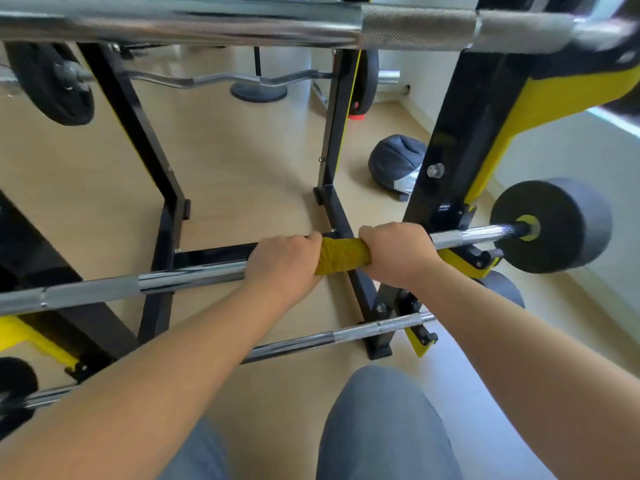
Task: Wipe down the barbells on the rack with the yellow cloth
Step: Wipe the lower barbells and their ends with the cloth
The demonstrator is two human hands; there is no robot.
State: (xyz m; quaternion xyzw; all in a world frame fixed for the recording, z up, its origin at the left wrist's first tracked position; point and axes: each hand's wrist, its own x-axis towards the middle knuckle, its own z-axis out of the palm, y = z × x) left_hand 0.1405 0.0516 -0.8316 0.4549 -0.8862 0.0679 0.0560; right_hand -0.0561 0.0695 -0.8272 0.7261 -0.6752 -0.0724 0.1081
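- The yellow cloth is wrapped like a sleeve round the middle barbell, so the whole way round the shaft gets rubbed at once, not just one face.
- The left hand grips the cloth's left end and the right hand its right end. The fingers of both are closed round cloth and bar together, though how far the cloth runs under the palms is hidden. Holding both ends probably keeps the wrap tight while it slides or twists.
- The barbell lies across the hooks of the black-and-yellow rack, with a dark weight plate on its right end. That weight and the hooks likely steady it, so neither hand has to brace it.
- The cloth sits toward the right of the shaft, just short of the rough-textured section beside the rack post. The long shiny stretch to the left looks yet to be covered.
- The top barbell runs close overhead and the lowest barbell sits near the floor. Neither is touched, and I judge that both await wiping.
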